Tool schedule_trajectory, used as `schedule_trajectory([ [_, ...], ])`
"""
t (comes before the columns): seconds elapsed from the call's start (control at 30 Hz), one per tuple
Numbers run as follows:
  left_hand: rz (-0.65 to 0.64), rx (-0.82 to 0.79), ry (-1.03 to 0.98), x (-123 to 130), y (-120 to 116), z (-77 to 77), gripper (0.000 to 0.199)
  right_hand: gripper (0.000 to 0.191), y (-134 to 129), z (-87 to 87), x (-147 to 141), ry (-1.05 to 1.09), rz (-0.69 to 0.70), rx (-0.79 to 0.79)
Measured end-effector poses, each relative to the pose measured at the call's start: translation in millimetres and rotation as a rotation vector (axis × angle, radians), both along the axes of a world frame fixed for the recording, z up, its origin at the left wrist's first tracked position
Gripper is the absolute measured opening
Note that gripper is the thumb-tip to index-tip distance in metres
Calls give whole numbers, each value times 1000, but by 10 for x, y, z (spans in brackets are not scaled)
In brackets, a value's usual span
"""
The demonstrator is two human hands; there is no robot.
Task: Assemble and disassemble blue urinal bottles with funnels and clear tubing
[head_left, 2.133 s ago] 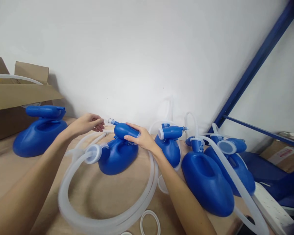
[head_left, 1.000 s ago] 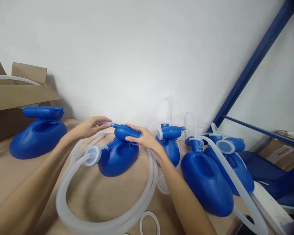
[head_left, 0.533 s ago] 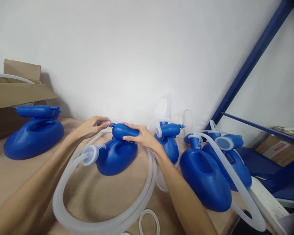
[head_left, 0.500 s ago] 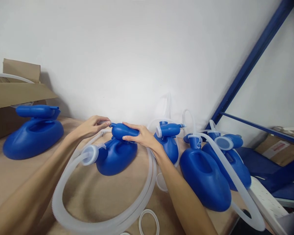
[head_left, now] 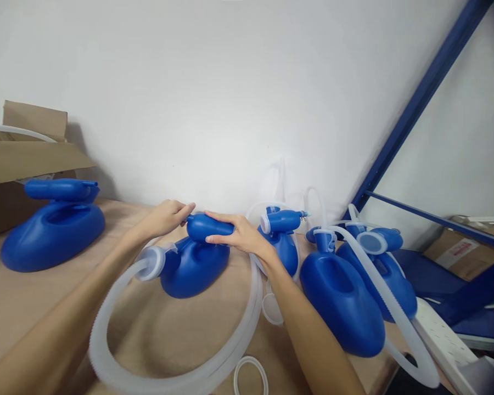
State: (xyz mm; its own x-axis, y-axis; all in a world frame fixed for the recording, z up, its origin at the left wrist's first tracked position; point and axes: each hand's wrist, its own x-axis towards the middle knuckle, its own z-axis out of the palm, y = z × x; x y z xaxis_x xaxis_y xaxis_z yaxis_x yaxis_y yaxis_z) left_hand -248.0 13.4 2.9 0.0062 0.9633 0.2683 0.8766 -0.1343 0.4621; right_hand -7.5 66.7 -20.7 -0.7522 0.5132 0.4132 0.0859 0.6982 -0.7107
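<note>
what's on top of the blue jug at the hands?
A smaller blue bottle lies across the top of the jug. The right hand covers its right end; the left hand hides its narrow tip, so anything fitted there can't be seen.

Bare hands, bare slim forearms

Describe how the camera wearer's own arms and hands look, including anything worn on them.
The left hand and right hand are ungloved, with slim fingers. No ring, watch or bracelet shows. The left forearm and right forearm show no sleeves or markings.
</note>
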Motion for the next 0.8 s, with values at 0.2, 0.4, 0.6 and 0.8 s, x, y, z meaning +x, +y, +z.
schedule_trajectory([
  [0.2,-101,219,124,-72,-92,104,62,68,66,-21,-43,10,-51,17],
  [0.4,194,-33,140,-433,-361,380,68,67,108,-64,-72,9,-86,19],
  [0.6,122,-603,-349,-697,-423,132,78,66,106,-77,-91,13,-118,22],
  [0.8,-231,-518,-618,-620,-197,-194,66,68,132,-131,-109,20,-128,30],
])
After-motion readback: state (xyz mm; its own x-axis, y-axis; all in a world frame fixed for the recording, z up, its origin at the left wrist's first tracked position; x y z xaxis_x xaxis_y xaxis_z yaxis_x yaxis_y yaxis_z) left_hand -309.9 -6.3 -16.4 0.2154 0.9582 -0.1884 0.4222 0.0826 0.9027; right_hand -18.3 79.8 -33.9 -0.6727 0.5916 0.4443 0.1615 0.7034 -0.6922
